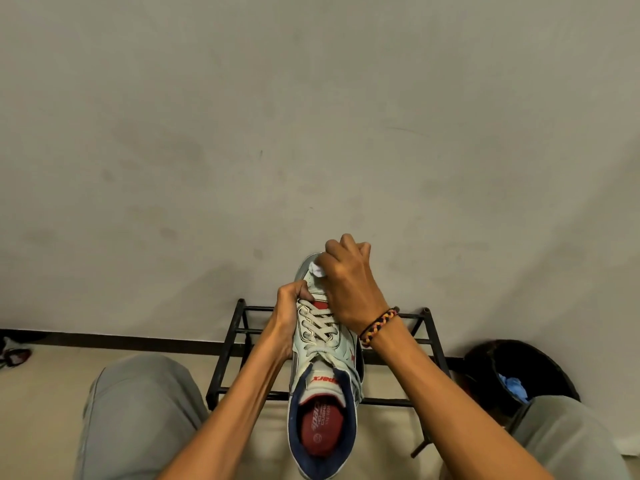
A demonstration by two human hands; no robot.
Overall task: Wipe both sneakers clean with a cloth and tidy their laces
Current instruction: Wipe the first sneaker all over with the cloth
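Behind everything stands a plain grey wall above a beige floor. Held up between the person's knees is a white sneaker with a navy collar and red insole, toe pointing away toward the wall, heel nearest the camera. Its laces are threaded and crossed over the tongue. The left hand clasps the shoe's left side, fingers curled over the upper beside the top eyelets. The right hand, with a braided bracelet at the wrist, is clenched around a small white cloth pressed on the toe cap. Below sits a black metal rack, with a dark basket at right.
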